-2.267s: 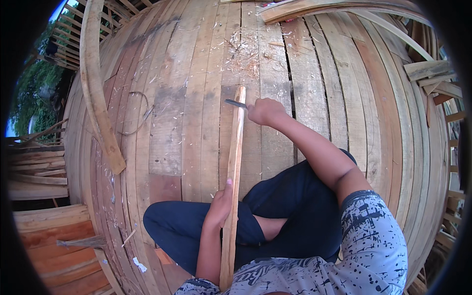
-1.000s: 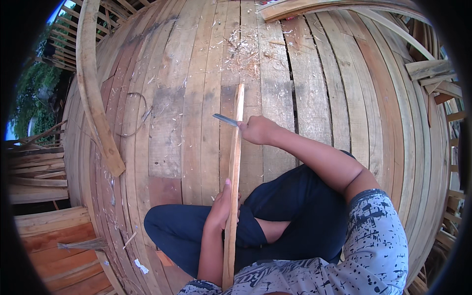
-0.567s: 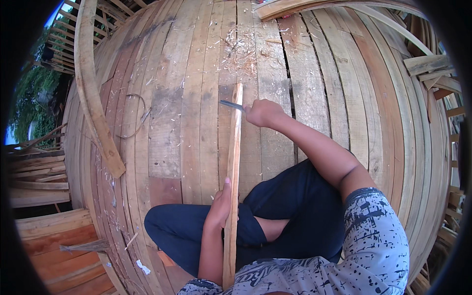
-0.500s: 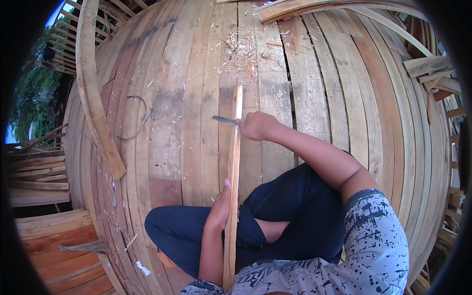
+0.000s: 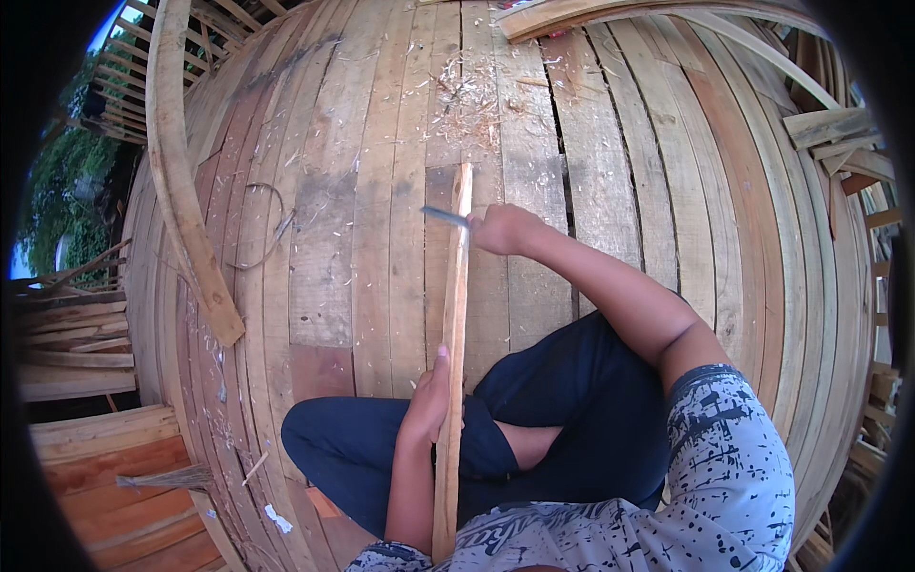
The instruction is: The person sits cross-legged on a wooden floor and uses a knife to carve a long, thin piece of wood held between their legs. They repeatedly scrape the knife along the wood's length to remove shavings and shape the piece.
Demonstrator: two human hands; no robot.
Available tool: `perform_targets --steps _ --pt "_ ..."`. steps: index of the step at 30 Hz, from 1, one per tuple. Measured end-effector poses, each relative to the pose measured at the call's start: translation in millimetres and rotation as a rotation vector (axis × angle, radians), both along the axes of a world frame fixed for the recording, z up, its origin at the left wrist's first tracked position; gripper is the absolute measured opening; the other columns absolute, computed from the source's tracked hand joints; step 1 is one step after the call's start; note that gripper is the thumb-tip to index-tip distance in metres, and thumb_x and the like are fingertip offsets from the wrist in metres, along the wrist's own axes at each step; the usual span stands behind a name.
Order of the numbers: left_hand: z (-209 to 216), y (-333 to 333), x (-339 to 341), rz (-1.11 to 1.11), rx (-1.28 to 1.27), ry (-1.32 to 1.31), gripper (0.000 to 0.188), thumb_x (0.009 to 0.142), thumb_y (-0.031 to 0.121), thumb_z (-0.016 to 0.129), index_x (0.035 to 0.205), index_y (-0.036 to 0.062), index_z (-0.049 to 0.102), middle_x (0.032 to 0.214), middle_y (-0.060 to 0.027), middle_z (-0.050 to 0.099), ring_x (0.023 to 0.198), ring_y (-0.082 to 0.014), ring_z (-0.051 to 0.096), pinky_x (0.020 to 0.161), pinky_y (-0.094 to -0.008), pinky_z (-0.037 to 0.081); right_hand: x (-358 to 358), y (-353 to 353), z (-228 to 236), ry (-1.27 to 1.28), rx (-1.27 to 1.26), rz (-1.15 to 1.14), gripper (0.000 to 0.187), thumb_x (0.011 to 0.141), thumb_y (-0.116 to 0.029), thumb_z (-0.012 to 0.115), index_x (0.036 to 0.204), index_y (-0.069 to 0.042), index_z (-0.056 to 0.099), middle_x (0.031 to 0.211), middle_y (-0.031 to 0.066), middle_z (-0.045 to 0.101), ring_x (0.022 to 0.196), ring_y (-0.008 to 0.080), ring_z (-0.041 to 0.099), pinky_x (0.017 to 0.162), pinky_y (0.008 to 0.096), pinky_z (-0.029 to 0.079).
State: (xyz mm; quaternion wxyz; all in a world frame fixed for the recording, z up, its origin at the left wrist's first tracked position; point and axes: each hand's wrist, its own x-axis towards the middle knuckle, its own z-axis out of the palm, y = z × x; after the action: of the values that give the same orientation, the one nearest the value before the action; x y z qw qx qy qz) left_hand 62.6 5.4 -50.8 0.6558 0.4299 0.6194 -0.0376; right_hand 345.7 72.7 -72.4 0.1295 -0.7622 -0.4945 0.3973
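Note:
A long, narrow wooden strip [image 5: 455,315] runs from against my shirt out over the plank floor. My left hand [image 5: 432,396] is wrapped around its near part, thumb lying along the left side and the other fingers partly hidden by the wood. Near the strip's far end, my right hand [image 5: 503,230] is closed around the handle of a knife [image 5: 444,216]. The grey blade crosses the strip and sticks out to its left, slightly blurred. The handle itself is hidden in my fist.
Pale wood shavings [image 5: 469,100] lie scattered on the plank floor [image 5: 324,257] beyond the strip. A long curved board [image 5: 181,181] rests at the left, beside a thin bent strip [image 5: 276,229]. More boards [image 5: 610,17] lie at the far right. A bundle of twigs [image 5: 164,478] is at lower left.
My right hand and the knife have moved slightly farther away along the strip, toward its far end. My left hand keeps its hold in nearly the same place.

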Motion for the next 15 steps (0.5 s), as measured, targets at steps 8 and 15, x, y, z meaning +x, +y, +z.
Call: perform_targets --steps 8,15 --pt "2 2 0 -0.009 0.002 -0.020 0.071 0.094 0.075 0.032 0.083 0.0079 0.051 0.055 -0.0011 0.041 0.039 -0.0140 0.044 0.033 -0.0301 0.039 5 1 11 -0.057 -0.085 -0.015 0.062 0.101 -0.046 0.036 0.116 0.007 0.065 0.112 0.0281 0.067 0.109 0.0418 0.064 0.096 0.0476 0.048" --pt "3 1 -1 -0.006 -0.012 -0.019 0.070 0.094 0.075 0.031 0.084 0.0077 0.051 0.055 -0.0010 0.041 0.040 -0.0139 0.044 0.033 -0.0302 0.039 13 4 9 -0.059 -0.119 -0.013 0.064 0.098 -0.048 0.039 0.116 0.007 0.066 0.113 0.0283 0.066 0.109 0.0406 0.064 0.097 0.0475 0.048"
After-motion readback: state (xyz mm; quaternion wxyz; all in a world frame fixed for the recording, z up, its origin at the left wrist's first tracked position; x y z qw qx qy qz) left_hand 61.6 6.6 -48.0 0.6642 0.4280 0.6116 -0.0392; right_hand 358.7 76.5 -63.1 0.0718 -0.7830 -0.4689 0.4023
